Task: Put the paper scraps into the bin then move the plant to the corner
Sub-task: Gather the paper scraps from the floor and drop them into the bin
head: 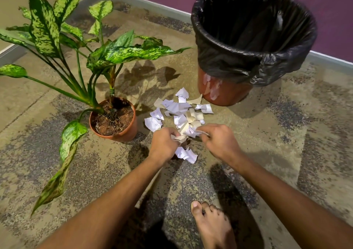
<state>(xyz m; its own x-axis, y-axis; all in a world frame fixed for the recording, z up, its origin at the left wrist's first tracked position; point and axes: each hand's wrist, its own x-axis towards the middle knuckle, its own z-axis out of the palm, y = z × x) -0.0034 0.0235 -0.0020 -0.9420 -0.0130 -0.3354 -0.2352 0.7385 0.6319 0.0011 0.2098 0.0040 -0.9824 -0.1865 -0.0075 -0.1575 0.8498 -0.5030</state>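
Mottled carpet (286, 134): left hand (163, 141) and right hand (219, 141) both curled round paper scraps (179, 113), bin (248, 44) beyond, up-right, nearer right hand.

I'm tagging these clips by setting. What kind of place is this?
Probably an indoor room corner, maybe an office or home. Patterned carpet covers the floor, a skirting board runs under a purple wall, and a lined bin stands beside a potted plant.
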